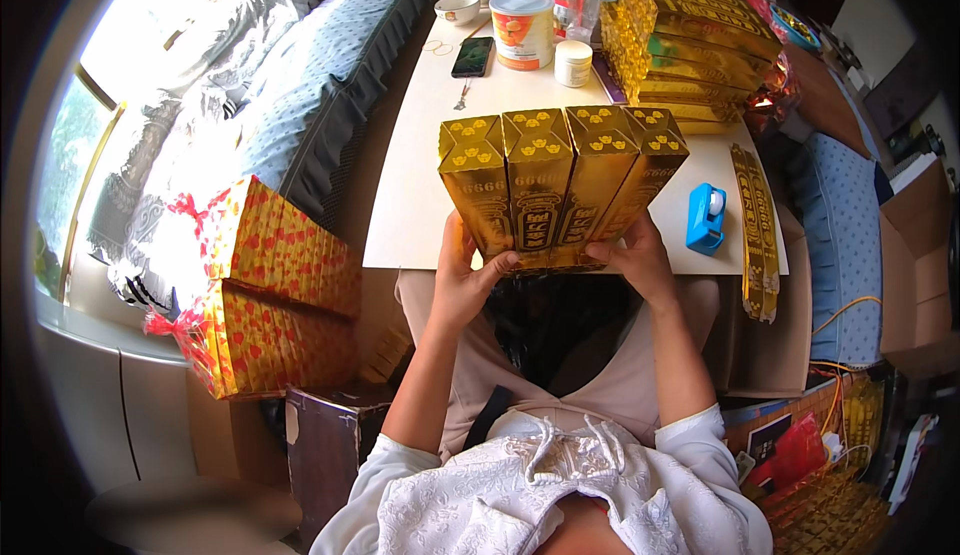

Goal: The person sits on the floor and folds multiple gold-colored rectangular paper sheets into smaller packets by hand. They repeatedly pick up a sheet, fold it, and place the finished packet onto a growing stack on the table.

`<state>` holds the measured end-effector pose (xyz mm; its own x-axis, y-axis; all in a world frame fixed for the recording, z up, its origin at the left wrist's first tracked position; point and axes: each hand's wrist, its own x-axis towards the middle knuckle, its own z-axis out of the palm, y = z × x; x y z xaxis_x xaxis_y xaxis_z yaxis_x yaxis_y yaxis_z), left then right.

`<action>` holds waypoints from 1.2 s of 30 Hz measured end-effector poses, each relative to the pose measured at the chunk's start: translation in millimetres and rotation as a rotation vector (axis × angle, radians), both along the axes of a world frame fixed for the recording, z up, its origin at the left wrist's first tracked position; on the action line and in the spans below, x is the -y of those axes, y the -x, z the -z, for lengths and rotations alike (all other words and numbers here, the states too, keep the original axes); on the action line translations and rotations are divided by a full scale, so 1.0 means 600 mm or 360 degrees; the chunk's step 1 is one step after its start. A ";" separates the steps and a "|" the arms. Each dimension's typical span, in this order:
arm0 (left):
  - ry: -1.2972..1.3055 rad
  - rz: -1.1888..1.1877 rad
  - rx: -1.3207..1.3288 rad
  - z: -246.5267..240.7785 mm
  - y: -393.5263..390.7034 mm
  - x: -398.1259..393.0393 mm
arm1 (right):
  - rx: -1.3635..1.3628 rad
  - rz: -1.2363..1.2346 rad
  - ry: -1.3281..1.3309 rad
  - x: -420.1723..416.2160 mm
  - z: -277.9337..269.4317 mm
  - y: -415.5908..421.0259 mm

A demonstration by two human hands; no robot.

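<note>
Between my two hands stands a row of several tall gold foil paper boxes, side by side and tilted a little, at the table's front edge. My left hand grips the lower left of the row, thumb on the near face. At the lower right, my right hand holds it the same way, thumb also in front. The fingers behind the boxes are mostly hidden. To the right of the row, a blue tape dispenser rests on the white table. Flat gold printed strips lie at the right edge and overhang it.
A large stack of gold boxes rises at the table's back right. Behind the row are a smartphone, a lidded tub, a white jar and a bowl. Wrapped heart-patterned bundles stand at left; an open cardboard box sits at right.
</note>
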<state>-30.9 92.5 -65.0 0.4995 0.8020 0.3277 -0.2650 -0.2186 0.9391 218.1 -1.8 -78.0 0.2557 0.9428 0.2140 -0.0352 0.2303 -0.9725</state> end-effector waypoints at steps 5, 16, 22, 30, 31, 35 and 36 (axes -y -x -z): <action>0.0042 -0.0040 0.0030 -0.007 -0.010 0.007 | 0.0109 0.0017 -0.0065 -0.006 -0.002 -0.002; 0.0076 0.0023 -0.0296 -0.004 -0.006 -0.026 | 0.0093 -0.0018 0.0132 -0.019 0.011 -0.003; 0.0147 0.0056 -0.0252 0.008 -0.005 -0.035 | 0.0138 0.0006 0.0147 -0.016 -0.001 -0.001; 0.0188 0.0059 -0.0299 0.008 -0.003 -0.034 | 0.0070 -0.0053 0.0167 -0.017 0.005 -0.004; 0.0183 0.0070 -0.0293 0.008 -0.002 -0.035 | 0.0074 -0.0052 0.0184 -0.017 0.007 -0.004; 0.0175 0.0135 -0.0369 0.003 0.001 -0.040 | 0.0026 -0.0049 0.0214 -0.015 0.009 -0.003; 0.0175 0.0144 -0.0378 0.000 0.002 -0.041 | 0.0001 -0.0059 0.0217 -0.016 0.010 -0.003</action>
<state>-31.9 116.9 -65.0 0.6234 0.7747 0.1061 -0.0482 -0.0973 0.9941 219.9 8.1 -84.2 0.2203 0.9718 0.0836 -0.0403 0.0948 -0.9947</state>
